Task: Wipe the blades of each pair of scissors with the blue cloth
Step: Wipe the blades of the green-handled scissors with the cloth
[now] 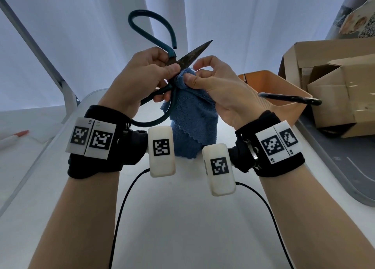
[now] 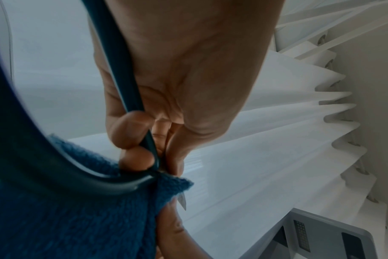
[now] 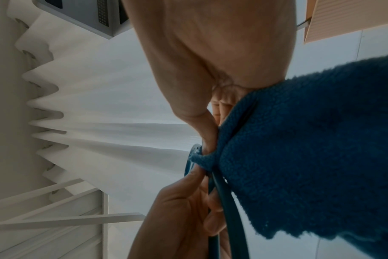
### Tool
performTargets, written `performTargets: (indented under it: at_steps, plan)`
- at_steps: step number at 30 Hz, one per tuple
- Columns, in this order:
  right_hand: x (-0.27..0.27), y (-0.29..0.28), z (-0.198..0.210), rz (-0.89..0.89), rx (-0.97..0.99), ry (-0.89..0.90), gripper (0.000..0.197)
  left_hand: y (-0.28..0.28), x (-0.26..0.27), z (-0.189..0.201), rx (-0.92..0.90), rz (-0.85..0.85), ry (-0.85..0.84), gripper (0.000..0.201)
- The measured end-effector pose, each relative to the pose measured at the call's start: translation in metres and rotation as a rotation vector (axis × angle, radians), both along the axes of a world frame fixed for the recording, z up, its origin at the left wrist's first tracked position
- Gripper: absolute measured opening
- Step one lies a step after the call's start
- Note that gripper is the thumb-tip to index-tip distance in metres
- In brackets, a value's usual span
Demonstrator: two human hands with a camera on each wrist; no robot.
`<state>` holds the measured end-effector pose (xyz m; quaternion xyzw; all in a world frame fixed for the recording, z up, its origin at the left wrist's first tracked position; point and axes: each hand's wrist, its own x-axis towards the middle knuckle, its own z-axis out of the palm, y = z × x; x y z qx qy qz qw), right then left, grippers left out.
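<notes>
Your left hand (image 1: 142,73) grips the teal scissors (image 1: 160,51); your right hand (image 1: 215,86) pinches the blue cloth (image 1: 190,116) at the blades' base. Rusty tips look unwiped, and another pair (image 1: 292,99) waits in the orange box (image 1: 269,80).

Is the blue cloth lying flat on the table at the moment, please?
No, the right hand pinches the blue cloth against the scissors, and the rest hangs down above the table.

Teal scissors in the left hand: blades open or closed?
Open. In the head view the scissors show one bare blade pointing up and right, the other wrapped in the blue cloth; the handle loops are spread, one up, one down.
</notes>
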<state>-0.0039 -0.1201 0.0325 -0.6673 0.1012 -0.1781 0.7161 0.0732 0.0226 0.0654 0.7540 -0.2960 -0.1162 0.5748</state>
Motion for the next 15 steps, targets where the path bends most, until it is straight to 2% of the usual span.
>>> performTargets:
  at_steps: [15]
  plan:
    - [-0.006,-0.007,0.003,0.042,-0.121,0.085,0.028,0.017,0.015,0.002,-0.056,0.096,-0.01,0.004]
